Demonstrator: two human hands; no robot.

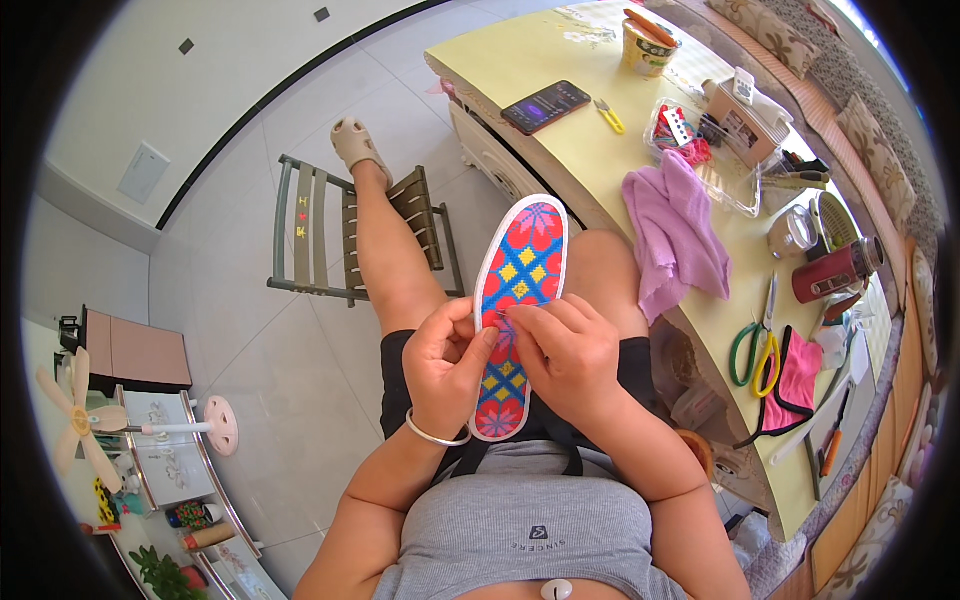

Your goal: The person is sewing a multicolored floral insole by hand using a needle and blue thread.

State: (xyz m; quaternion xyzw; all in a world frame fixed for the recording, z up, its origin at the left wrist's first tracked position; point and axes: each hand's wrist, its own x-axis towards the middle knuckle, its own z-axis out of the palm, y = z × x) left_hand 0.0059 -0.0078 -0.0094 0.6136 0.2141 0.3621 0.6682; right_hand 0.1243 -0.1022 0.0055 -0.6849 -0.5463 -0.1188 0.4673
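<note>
An embroidered insole (521, 262) with a white edge and a red, blue and yellow pattern stands tilted above my lap. My left hand (445, 352) grips its left edge near the middle, thumb on the patterned face. My right hand (572, 350) is closed in a pinch against that face, just right of the left thumb. Whatever the right fingertips pinch is too small or hidden to make out. A silver bangle (437, 436) circles my left wrist.
On my right, a yellow-topped table (590, 130) bears a phone (546, 106), yellow thread snips (609, 116), a purple towel (675, 235), scissors (760, 345), a clear box of red thread (680, 135) and a dark red flask (836, 270). My leg rests on a folding stool (400, 230).
</note>
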